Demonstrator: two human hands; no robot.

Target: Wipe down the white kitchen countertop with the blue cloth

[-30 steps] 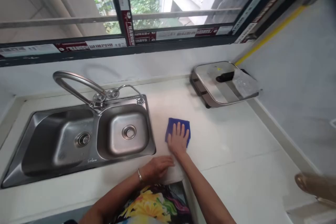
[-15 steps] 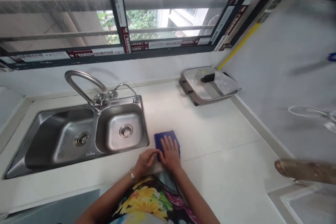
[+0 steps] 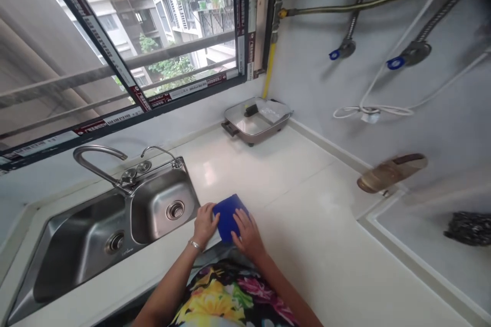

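Note:
A folded blue cloth (image 3: 227, 217) is at the front of the white counter, just right of the sink. My left hand (image 3: 205, 225), with a bracelet at the wrist, grips its left edge, the thumb against the cloth. On the right side, my right hand (image 3: 248, 235) holds the cloth with its fingers over the top and its thumb near the lower edge. The underside of the cloth is hidden, so whether it still touches the counter cannot be made out.
A steel double sink (image 3: 131, 209) with a curved faucet (image 3: 97, 149) is at the left. An electric pan (image 3: 255, 125) with a glass lid stands at the back corner. Along the right wall are a tied white cable (image 3: 370, 111), a brown object (image 3: 391, 171) and a black bundle (image 3: 470, 228).
The view has turned right. My left hand has moved from the cloth's near corner to its left edge. My right hand has shifted from flat on top to its right side.

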